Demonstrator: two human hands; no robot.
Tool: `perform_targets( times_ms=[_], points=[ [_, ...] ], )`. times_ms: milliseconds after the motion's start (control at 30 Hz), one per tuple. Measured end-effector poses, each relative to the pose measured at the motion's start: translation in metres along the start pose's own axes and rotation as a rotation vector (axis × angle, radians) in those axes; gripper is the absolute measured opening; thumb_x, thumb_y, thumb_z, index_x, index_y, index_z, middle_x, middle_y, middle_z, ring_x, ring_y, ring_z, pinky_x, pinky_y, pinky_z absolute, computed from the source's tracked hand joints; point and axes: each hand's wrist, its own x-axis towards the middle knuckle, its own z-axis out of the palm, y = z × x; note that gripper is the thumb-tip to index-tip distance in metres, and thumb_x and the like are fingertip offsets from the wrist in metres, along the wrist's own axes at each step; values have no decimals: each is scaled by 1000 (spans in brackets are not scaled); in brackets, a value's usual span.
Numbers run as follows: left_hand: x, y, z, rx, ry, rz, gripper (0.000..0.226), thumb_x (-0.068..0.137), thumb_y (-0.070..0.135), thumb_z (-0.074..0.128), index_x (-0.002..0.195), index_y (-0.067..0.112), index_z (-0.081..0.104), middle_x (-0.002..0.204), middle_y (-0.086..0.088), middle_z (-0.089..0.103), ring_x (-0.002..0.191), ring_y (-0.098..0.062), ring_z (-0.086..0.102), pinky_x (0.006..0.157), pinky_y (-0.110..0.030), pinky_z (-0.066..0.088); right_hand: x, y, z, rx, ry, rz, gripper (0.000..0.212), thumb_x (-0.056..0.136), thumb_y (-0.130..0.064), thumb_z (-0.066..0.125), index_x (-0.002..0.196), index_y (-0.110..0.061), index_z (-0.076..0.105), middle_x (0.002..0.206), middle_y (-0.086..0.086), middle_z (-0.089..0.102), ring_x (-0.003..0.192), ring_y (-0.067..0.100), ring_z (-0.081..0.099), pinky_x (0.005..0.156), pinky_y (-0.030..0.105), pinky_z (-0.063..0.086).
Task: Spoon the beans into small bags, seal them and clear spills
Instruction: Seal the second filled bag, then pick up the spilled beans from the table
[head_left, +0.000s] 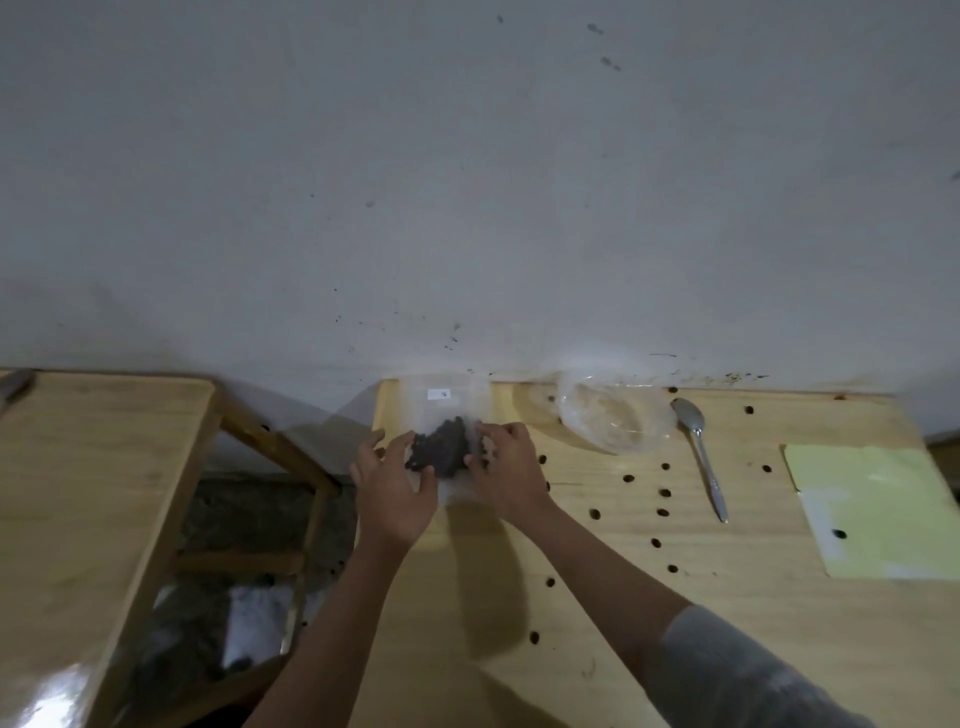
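A small clear plastic bag (451, 402) with a white label lies on the wooden table (597, 649) near the wall, a clump of dark beans (439, 449) inside it. My left hand (392, 486) cups the bag's left side, its thumb against the beans. My right hand (506, 470) holds the bag's right side with curled fingers. A metal spoon (701, 452) lies to the right. Several loose beans (662, 512) are scattered over the table to the right of the bag.
A crumpled clear bag (613, 418) lies by the wall beside the spoon. A pale yellow sheet (878, 509) lies at the right edge with one bean on it. A second wooden table (88, 493) stands left, across a gap showing the floor and a bag of beans (208, 639).
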Motion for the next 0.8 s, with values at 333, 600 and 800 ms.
perform_targets(
  times_ms=[333, 600, 800],
  points=[
    [-101, -1, 55, 87, -125, 353, 56, 89, 45, 37, 133, 12, 51, 147, -11, 39, 136, -31, 36, 108, -52, 31, -114, 78, -39, -98, 149, -65, 37, 85, -15, 55, 121, -10, 59, 114, 6, 58, 106, 23, 55, 87, 33, 49],
    [-129, -43, 81, 505, -294, 336, 70, 92, 52, 17, 150, 13, 23, 159, -9, 6, 146, -28, 6, 110, -59, 14, -200, 123, -47, -202, 176, -10, 35, 84, -22, 53, 115, -9, 63, 101, 7, 62, 88, 25, 59, 72, 35, 53],
    [-131, -44, 80, 518, -256, 354, 66, 93, 50, 24, 150, 14, 26, 159, -8, 11, 146, -28, 11, 110, -58, 20, -251, 133, -34, -188, 152, -54, 37, 78, -28, 63, 112, -15, 57, 88, 5, 56, 74, 21, 55, 57, 31, 49]
  ],
)
